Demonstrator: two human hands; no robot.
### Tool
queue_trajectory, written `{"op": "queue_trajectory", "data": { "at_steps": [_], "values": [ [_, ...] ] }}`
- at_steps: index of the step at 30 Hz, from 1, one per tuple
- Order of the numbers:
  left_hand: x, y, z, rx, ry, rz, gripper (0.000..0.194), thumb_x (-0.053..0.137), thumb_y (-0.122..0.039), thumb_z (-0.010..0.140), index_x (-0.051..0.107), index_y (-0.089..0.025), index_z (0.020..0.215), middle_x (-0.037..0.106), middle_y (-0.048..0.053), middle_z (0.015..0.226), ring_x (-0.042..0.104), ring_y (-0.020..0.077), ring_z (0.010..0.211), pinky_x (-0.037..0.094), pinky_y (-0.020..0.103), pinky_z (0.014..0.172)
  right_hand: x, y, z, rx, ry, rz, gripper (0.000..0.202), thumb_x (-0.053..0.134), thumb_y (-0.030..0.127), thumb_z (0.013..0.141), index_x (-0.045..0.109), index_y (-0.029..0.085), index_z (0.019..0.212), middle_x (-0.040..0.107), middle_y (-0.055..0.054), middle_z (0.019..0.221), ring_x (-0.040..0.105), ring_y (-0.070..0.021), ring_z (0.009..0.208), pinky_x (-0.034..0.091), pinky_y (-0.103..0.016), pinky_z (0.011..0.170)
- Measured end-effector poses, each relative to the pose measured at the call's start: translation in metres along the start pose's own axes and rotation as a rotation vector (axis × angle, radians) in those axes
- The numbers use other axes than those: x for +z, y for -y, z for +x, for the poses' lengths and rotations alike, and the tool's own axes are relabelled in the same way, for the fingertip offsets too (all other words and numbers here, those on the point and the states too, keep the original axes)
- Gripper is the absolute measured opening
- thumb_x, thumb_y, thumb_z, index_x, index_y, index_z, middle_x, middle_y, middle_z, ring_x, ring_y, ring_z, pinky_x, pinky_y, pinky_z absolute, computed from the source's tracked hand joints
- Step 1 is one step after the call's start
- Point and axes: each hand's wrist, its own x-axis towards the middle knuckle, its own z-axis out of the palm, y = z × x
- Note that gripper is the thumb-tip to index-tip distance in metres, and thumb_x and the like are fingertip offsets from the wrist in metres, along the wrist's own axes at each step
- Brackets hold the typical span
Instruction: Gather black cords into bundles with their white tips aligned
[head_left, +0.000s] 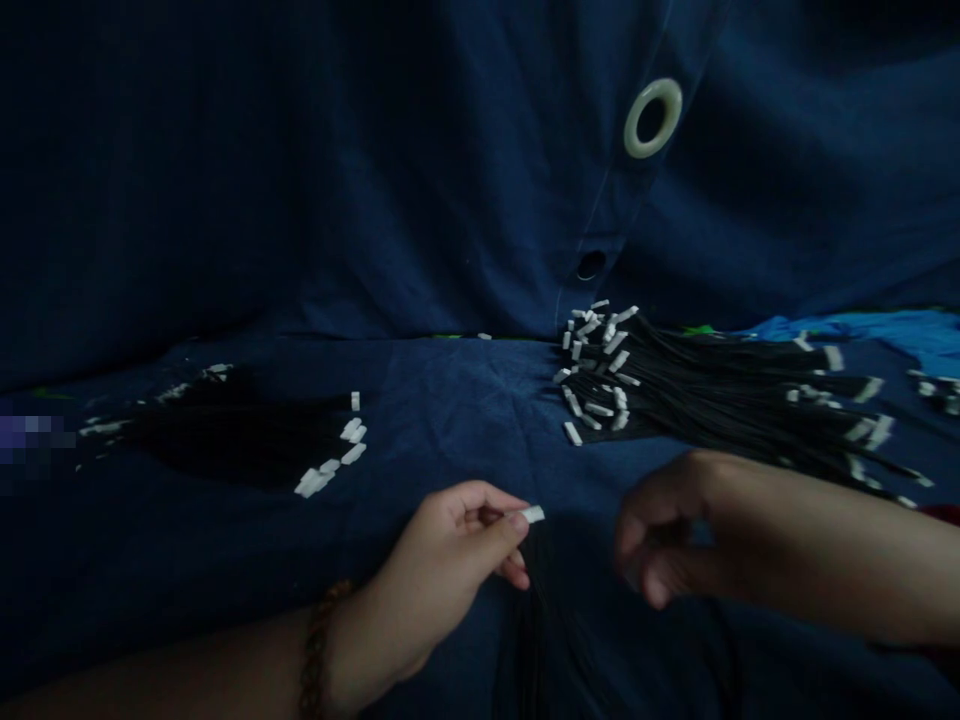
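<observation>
My left hand (450, 570) is closed, pinching a white connector (533, 514) between thumb and fingers. Black wires (536, 620) hang from it toward the near edge of the view. To the right, my right hand (667, 530) is raised over the cloth, apart from the left. Its fingers are curled together and slightly blurred; whatever they may hold is hidden. Beyond that hand lies a thick pile of black wires (697, 385) with white connectors on both ends. At the left rests another black wire bundle (240, 440), its white connectors (330, 468) facing the middle.
Dark blue cloth (450, 420) covers the work surface. A blue curtain (420, 180) with a pale ring eyelet (652, 118) hangs behind it. Bright blue strands (862, 328) lie at the back right, near more white connectors (937, 388). A small white piece (484, 337) sits at the back.
</observation>
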Motion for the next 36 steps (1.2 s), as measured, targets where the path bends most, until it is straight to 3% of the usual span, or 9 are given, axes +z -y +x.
{"op": "queue_trajectory", "data": {
  "at_steps": [3,6,10,15,25,31,36],
  "values": [
    [0.001,0.000,0.001,0.024,0.008,-0.011,0.013,0.059,-0.021,0.075,0.061,-0.009,0.080,0.060,0.002,0.064,0.054,0.0095,0.053,0.043,0.022,0.054,0.022,-0.003,0.017,-0.096,-0.269,0.230,0.012,0.056,0.025,0.082,0.067,0.019,0.078,0.064,0.002,0.062,0.059,-0.0106,0.053,0.044,-0.017,0.046],
    [0.001,0.001,0.001,0.021,-0.012,-0.034,0.012,0.059,-0.020,0.076,0.060,-0.009,0.079,0.060,0.002,0.067,0.055,0.0094,0.054,0.045,0.022,0.055,0.049,-0.013,0.035,-0.187,-0.538,0.143,0.012,0.055,0.024,0.083,0.066,0.019,0.081,0.067,0.000,0.075,0.062,-0.0115,0.067,0.047,-0.019,0.061],
    [-0.001,0.002,0.000,0.001,-0.007,-0.080,0.011,0.060,-0.020,0.075,0.059,-0.009,0.078,0.059,0.001,0.065,0.055,0.0091,0.054,0.046,0.022,0.056,0.068,-0.024,0.039,-0.213,-0.604,0.150,0.013,0.053,0.026,0.086,0.065,0.020,0.086,0.067,0.000,0.083,0.062,-0.0119,0.076,0.047,-0.020,0.068],
    [-0.003,0.003,0.001,0.019,0.034,-0.073,0.010,0.060,-0.019,0.074,0.060,-0.010,0.077,0.060,0.000,0.062,0.055,0.0091,0.052,0.044,0.021,0.054,0.070,-0.026,0.033,-0.241,-0.673,0.124,0.009,0.056,0.024,0.084,0.064,0.021,0.086,0.067,0.001,0.085,0.062,-0.0111,0.078,0.047,-0.019,0.070],
    [-0.004,0.005,0.001,0.058,0.054,-0.018,0.011,0.061,-0.021,0.074,0.061,-0.011,0.077,0.058,0.000,0.061,0.053,0.0095,0.052,0.041,0.022,0.053,0.071,-0.024,0.033,-0.208,-0.681,0.212,0.007,0.059,0.025,0.082,0.064,0.021,0.083,0.067,0.001,0.082,0.062,-0.0125,0.076,0.045,-0.022,0.069],
    [-0.004,0.004,0.001,0.070,0.022,0.061,0.011,0.063,-0.022,0.071,0.063,-0.012,0.075,0.055,-0.001,0.060,0.044,0.0078,0.051,0.031,0.019,0.047,0.072,-0.023,0.037,-0.120,-0.506,0.497,0.024,0.056,0.029,0.083,0.060,0.017,0.103,0.066,-0.001,0.078,0.061,-0.0117,0.068,0.048,-0.021,0.061],
    [-0.003,0.003,0.002,0.061,0.027,0.024,0.016,0.061,-0.026,0.075,0.063,-0.011,0.078,0.055,-0.001,0.061,0.042,0.0074,0.054,0.031,0.020,0.050,0.070,-0.021,0.042,-0.063,-0.383,0.783,0.024,0.057,0.034,0.081,0.061,0.011,0.087,0.064,-0.003,0.069,0.060,-0.0102,0.059,0.049,-0.020,0.054]
  ]
}}
